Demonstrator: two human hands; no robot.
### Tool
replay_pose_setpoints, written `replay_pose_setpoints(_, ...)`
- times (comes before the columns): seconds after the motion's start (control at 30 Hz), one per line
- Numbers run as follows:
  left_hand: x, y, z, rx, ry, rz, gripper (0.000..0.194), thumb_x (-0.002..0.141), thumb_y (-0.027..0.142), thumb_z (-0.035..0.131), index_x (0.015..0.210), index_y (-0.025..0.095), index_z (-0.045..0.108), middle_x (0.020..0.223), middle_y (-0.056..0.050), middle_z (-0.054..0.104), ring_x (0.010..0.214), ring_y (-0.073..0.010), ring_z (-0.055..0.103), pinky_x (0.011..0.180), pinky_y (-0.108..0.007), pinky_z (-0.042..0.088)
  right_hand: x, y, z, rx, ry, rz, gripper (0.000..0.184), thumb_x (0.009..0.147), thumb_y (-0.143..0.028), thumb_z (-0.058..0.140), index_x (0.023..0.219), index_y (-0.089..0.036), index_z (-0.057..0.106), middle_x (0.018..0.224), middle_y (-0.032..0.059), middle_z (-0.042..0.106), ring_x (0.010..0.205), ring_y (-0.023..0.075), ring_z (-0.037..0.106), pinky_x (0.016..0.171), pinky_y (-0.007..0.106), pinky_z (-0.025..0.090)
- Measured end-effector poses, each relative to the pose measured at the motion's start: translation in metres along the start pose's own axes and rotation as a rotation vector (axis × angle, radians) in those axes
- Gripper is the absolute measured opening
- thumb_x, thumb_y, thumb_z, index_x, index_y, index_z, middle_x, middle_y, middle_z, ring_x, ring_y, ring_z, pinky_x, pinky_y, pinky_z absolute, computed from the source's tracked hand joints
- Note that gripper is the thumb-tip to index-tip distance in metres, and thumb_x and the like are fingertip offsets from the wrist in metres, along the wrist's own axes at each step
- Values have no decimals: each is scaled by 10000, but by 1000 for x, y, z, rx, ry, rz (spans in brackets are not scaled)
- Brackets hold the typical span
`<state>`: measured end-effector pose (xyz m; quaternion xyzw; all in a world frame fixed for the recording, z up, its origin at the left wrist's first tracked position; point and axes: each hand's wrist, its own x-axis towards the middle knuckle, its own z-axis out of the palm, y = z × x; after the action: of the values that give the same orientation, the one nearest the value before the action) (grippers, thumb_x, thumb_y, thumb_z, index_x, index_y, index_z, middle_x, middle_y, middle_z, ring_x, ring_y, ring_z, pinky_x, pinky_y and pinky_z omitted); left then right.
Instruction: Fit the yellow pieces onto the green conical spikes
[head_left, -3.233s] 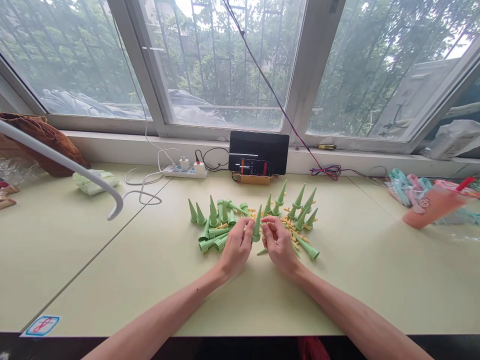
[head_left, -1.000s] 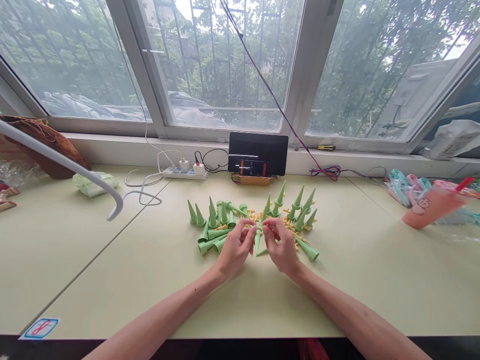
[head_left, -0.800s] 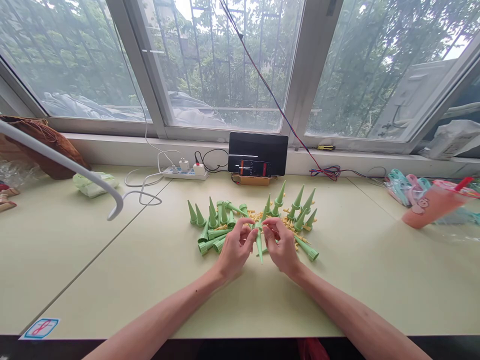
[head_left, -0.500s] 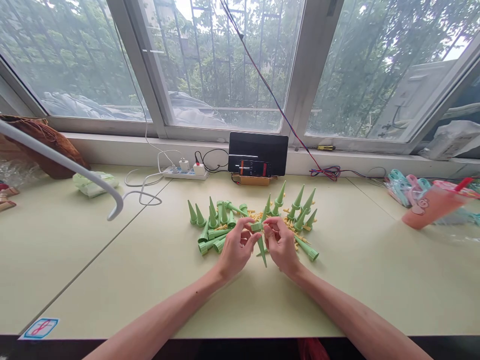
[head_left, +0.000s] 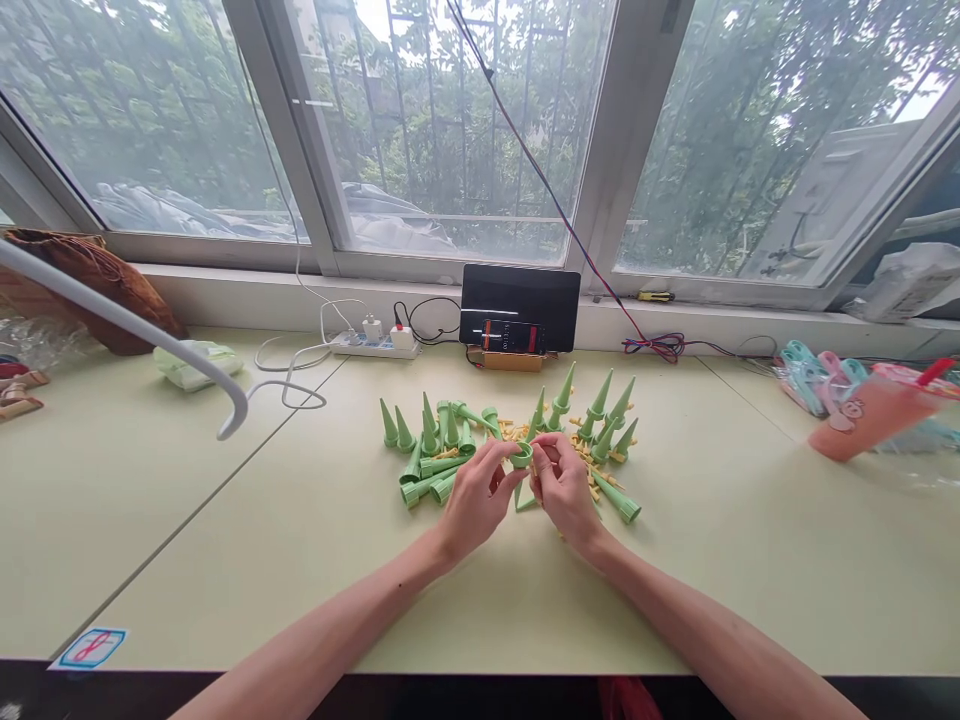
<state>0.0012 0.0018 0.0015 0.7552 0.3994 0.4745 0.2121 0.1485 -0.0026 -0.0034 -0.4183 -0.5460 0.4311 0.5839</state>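
Observation:
My left hand (head_left: 484, 492) has its thumb and fingers closed round a green plastic watering spike (head_left: 520, 457). The spike's round open end tilts up toward me, its point downward. At the spike's right rim my right hand (head_left: 562, 488) is pinched; a small bit of yellow seems to show at the fingertips, but what it grips is mostly hidden. Behind both hands lies a pile of small yellow plastic valves (head_left: 512, 430). More green spikes (head_left: 429, 470) lie and stand to the left. Other spikes (head_left: 600, 393) stand upright at the right, several with yellow pieces at their sides.
A phone (head_left: 513, 337) showing a timer leans on a black tablet (head_left: 521, 300) at the back. A power strip (head_left: 376, 346) with white cables is left of them. A pink drink cup (head_left: 870, 412) stands at right. A white curved bar (head_left: 150, 335) crosses the left foreground.
Earlier the held spike stood point up; it has since been turned point down, its open end now facing me. Both hands stay close together. The view has shifted slightly.

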Motion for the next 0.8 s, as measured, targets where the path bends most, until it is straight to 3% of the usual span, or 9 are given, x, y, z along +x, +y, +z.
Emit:
replay_pose_setpoints(0.17,-1,-1,0,37,-12,88,165,976,305,509,1084,231,611,985,-46,631,581,-89,504,585,-236,458,0,-3,2,125,-22,89,294,935,-507,577,938,-223,501,624,-76,467,414,64,391,352,176,298)
replay_pose_setpoints(0.4,2,0,-1,-67,-62,-72,274,990,388,473,1186,227,578,961,-44,613,579,-87,519,535,-215,464,1,-3,1,218,-24,169,308,919,-522,587,945,-234,482,472,-125,367,339,67,286,313,173,254)
replay_pose_setpoints(0.63,5,1,-3,-145,-129,-111,362,913,450,605,1185,220,539,940,-9,545,526,-47,449,492,-200,442,4,-4,0,328,0,335,317,873,-520,630,936,-249,479,459,-138,329,345,50,231,302,140,201)
replay_pose_setpoints(0.8,5,3,-5,-113,-158,-57,515,826,493,711,1245,255,527,1061,-30,468,589,-49,468,498,-199,472,6,-6,-2,376,28,414,317,843,-494,670,938,-242,502,457,-135,336,340,43,228,291,130,167)
